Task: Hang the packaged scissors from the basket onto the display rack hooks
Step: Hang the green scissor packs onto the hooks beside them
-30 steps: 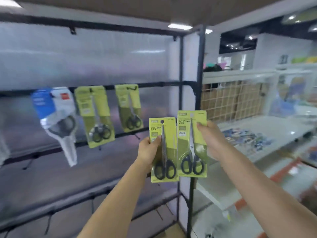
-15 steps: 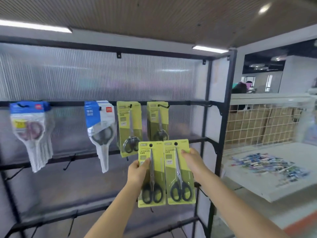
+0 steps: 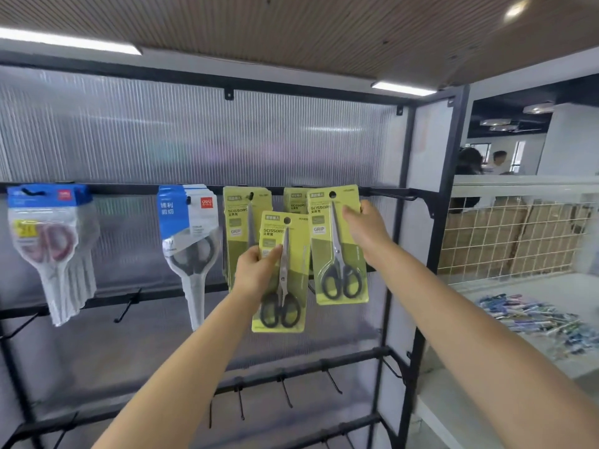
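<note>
top rail (image 3: 385, 191) looks bare right of the hung green packs (image 3: 241, 222); lower hooks (image 3: 285, 392) free.

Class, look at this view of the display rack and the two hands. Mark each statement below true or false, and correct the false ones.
1. Each hand holds one green scissors pack. True: the left hand holds the lower green pack, the right hand the higher green pack.
2. The right hand's pack is held lower than the left's. False: it is higher.
3. Blue-topped scissors packs hang left of the green ones. True.
4. The scissors in the held packs have red handles. False: black handles.
</note>
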